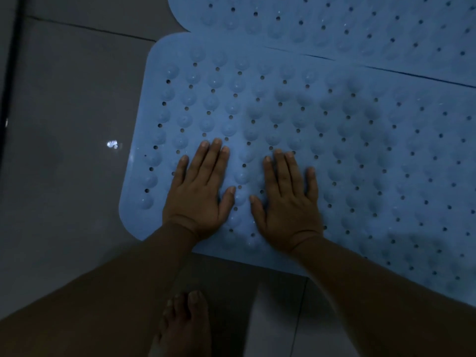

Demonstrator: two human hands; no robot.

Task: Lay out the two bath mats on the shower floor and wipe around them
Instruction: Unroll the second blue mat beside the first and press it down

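Note:
Two blue rubber bath mats with round bumps and small holes lie side by side on the grey tiled floor. The near mat (pixel 360 155) fills the middle and right of the view. The far mat (pixel 334 24) lies beyond it, their long edges touching along a thin seam. My left hand (pixel 199 191) presses flat on the near mat close to its left end, fingers apart. My right hand (pixel 286 199) lies flat just beside it, palm down. Neither hand holds anything.
Grey floor tiles (pixel 72 104) with grout lines stretch to the left, with a small bright reflection (pixel 112 144) on them. A dark vertical edge (pixel 9 99) runs along the far left. My bare foot (pixel 184 328) stands on the tile below the mat's near edge.

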